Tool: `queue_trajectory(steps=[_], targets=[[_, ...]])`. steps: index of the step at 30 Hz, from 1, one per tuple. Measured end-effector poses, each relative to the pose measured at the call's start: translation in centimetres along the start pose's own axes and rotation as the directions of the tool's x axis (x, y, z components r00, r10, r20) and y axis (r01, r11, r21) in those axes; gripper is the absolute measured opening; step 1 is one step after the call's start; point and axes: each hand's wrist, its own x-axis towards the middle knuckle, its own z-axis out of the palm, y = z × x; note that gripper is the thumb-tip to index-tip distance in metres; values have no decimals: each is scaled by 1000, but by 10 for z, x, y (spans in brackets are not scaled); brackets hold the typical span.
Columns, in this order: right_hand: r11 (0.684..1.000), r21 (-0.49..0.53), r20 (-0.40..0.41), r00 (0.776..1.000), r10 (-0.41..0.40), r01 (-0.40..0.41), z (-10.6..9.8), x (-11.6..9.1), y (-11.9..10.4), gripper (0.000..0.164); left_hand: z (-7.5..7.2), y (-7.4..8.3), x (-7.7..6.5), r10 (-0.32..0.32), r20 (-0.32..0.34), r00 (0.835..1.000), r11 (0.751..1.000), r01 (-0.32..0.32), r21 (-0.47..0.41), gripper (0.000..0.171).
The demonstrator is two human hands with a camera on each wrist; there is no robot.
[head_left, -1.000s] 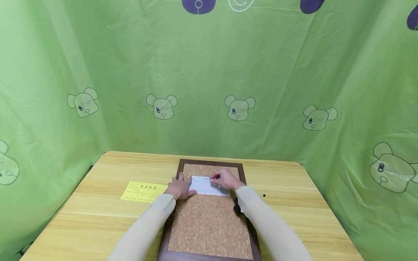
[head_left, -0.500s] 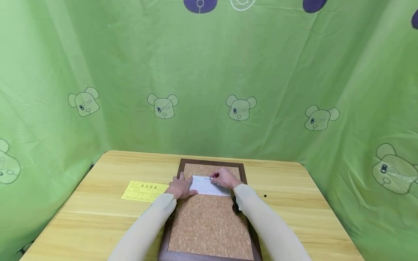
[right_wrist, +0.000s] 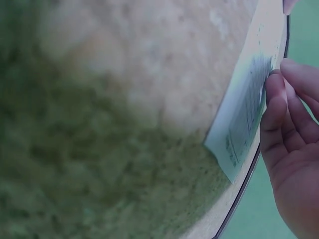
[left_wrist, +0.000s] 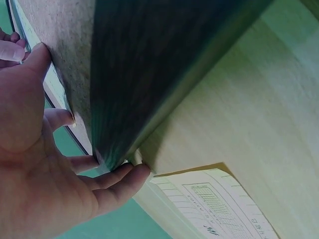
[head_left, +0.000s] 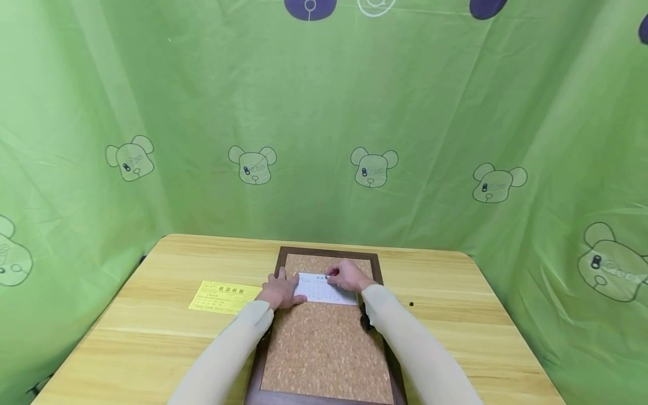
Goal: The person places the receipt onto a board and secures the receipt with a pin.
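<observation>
A white printed slip [head_left: 315,289] lies across the upper part of a wood-framed cork board [head_left: 326,351]. My left hand [head_left: 279,291] is spread at the slip's left end; thumb and forefinger touch the paper, while other fingers reach over the board's frame [left_wrist: 134,74]. At the slip's top edge, right of its middle, my right hand [head_left: 350,277] pinches a tiny dark thing, apparently a push pin [head_left: 326,277]. In the right wrist view the curled fingers [right_wrist: 274,112] mostly hide it, and the slip's near corner [right_wrist: 227,159] lifts slightly from the cork.
A yellow printed slip [head_left: 223,297] lies on the wooden table [head_left: 152,337] left of the board. One small black round object [head_left: 411,304] sits to the board's right. A green curtain [head_left: 314,214] hangs behind the table.
The head view has shifted slightly. My right fingertips have moved very little along the slip's top edge; the left hand stays in place.
</observation>
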Motion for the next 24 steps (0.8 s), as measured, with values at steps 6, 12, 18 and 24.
queue_trajectory(steps=[6, 12, 18, 24], targets=[[999, -17, -10, 999, -39, 39, -1, 1, -5, 9, -1, 0, -1, 6, -7, 1000, 1000, -6, -4, 75], [997, -28, -2, 998, -68, 68, 1, 3, -6, 10, 0, -1, 0, 1, 0, 1000, 1000, -1, -12, 74], [998, -32, -4, 998, -58, 58, 2, 6, -4, 9, 0, 0, 1, -2, 4, 1000, 1000, 2, -3, 75], [996, -39, -11, 996, -84, 83, 4, 9, -3, 10, 1, -1, 3, -4, 3, 1000, 1000, 4, 5, 75]])
